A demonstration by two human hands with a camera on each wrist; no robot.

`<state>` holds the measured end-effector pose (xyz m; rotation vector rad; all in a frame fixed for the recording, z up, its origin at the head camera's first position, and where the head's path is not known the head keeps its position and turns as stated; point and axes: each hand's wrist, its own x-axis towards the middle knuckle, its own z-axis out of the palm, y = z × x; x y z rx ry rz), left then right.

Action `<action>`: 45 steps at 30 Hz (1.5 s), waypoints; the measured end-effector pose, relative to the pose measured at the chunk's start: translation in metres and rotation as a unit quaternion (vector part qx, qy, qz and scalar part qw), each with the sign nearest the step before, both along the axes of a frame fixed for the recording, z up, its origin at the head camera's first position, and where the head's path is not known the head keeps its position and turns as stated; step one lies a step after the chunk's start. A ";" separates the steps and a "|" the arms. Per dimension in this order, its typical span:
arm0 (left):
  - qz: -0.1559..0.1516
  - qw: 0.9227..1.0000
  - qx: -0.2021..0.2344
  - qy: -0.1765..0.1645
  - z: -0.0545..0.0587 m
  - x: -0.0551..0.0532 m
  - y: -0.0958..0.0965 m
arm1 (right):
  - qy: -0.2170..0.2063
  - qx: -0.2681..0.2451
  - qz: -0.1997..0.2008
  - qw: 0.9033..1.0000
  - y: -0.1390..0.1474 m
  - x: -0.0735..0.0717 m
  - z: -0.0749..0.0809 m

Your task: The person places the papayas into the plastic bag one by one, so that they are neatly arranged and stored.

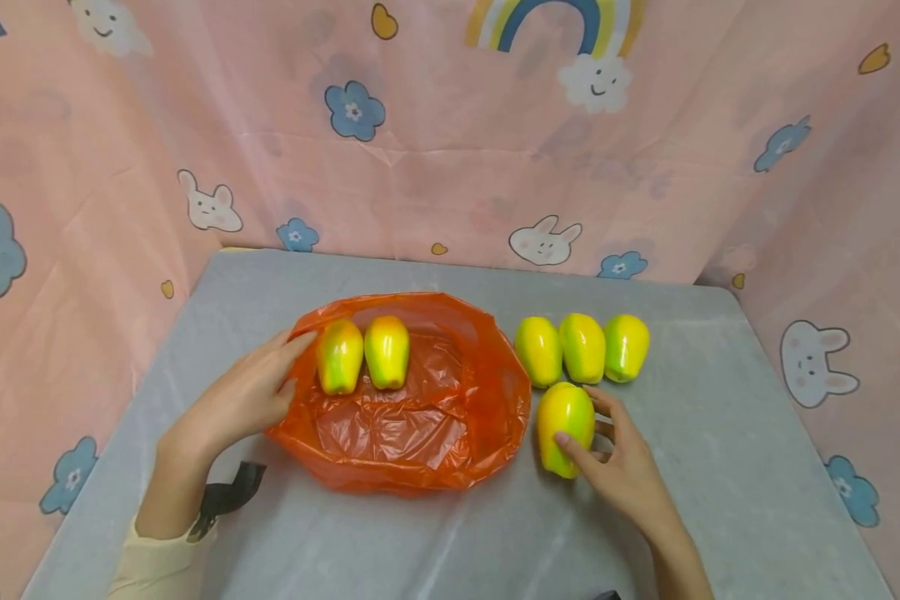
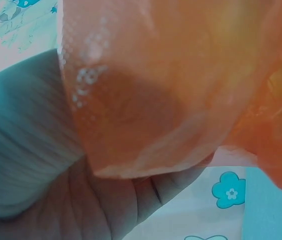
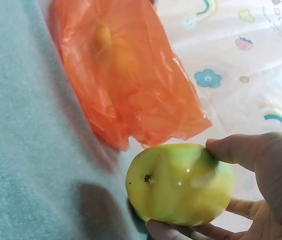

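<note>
Got yellow-green fruit [image 1: 564,429] gripped in right hand [image 1: 624,473], just right of red plastic bag [image 1: 397,478]
Pointing fore-and-aft-ish; holding bag's left rim with left hand [image 1: 242,402].

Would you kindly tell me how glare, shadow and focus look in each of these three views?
Head: bright glare streaks on the three lined-up fruits, shiny creases in the orange bag; left wrist: the bag looks soft and hazy, the left hand bluish; right wrist: small highlights on the held fruit, a dark shadow on the tabletop at its lower left.
</note>
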<state>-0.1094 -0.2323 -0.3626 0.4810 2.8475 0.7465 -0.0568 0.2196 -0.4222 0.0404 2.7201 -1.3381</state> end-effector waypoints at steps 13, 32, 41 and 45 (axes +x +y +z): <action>-0.002 1.000 -0.004 0.004 0.000 0.000 0.000 | -0.002 -0.028 -0.026 0.999 -0.002 0.000 0.016; -0.004 1.000 0.000 0.006 0.000 0.001 0.002 | 0.049 -0.041 -0.015 0.998 -0.009 -0.003 0.034; 0.000 1.000 0.001 -0.001 0.001 0.000 0.001 | 0.061 -0.055 -0.008 0.997 -0.017 -0.006 0.045; 0.000 1.000 0.003 -0.005 0.002 0.000 0.001 | 0.062 -0.055 0.001 0.997 -0.020 -0.009 0.051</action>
